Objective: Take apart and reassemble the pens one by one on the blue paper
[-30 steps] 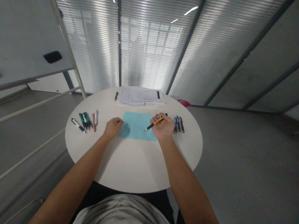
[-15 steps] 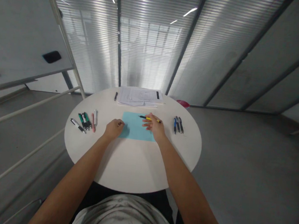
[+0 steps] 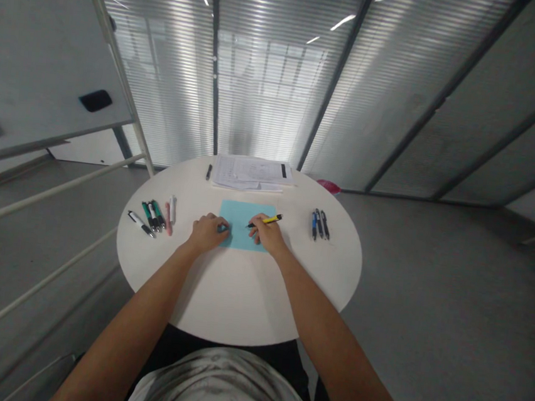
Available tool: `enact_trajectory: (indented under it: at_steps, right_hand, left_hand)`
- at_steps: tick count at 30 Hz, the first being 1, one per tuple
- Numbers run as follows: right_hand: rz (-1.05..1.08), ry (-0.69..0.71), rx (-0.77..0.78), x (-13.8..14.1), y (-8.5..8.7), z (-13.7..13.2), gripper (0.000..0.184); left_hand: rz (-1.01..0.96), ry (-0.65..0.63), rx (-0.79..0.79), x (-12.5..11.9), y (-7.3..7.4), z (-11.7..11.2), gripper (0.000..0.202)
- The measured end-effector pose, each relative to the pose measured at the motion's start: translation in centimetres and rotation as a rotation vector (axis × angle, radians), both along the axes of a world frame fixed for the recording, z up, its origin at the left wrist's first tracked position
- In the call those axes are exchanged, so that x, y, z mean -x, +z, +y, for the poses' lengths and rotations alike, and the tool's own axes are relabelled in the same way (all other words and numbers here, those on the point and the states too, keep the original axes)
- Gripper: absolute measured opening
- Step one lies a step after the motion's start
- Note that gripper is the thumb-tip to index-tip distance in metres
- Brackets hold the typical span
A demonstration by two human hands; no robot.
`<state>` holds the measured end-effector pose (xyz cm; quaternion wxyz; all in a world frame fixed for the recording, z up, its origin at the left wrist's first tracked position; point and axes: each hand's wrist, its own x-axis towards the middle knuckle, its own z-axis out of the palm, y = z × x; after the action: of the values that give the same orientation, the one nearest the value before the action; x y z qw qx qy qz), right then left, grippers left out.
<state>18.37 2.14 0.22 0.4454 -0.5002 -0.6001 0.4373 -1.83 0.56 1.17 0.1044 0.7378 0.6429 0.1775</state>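
Your right hand [image 3: 267,233] covers the right part of the light-blue sheet [image 3: 239,224], and your left hand [image 3: 208,231] hides a piece of its left edge. The yellow-and-black pen [image 3: 272,219] is partly hidden where the fingers of your right hand grasp it; its tip slants left over the middle of the sheet, though whether it touches cannot be told. Your left fingers curl toward the thumb at the sheet's left side; you cannot tell from here whether they pinch anything. Both forearms reach forward and inward over the near side of the white bench [image 3: 239,298], their upper ends cut off by the bottom edge of the view.

The sheet lies on the bench between you and the stacked papers [image 3: 248,173], whose print is too small to read; a black block marks their right side. Dark pens [image 3: 319,223] lie to the right, barrel markings unreadable.
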Motion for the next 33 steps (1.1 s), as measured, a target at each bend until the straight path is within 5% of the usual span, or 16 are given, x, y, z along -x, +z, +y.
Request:
enact_trajectory:
  at_steps: [8,18,26,33]
  right_hand:
    - [-0.302,-0.008,-0.171,-0.2,-0.8,0.0,0.024]
    - [-0.413,-0.182,-0.142,-0.6,0.3,-0.2,0.022]
    - [0.196,-0.148,-0.227,-1.1,0.6,0.7,0.019]
    - [0.819,0.008,0.093,-1.5,2.2,0.0,0.038]
  left_hand:
    - [0.003,-0.001,0.021,0.0,0.0,0.1,0.031]
    - [-0.017,-0.007,0.034,0.0,0.3,0.0,0.03]
    - [-0.016,-0.008,0.041,0.1,0.0,0.1,0.031]
    - [-0.02,-0.015,0.024,0.3,-0.3,0.0,0.029]
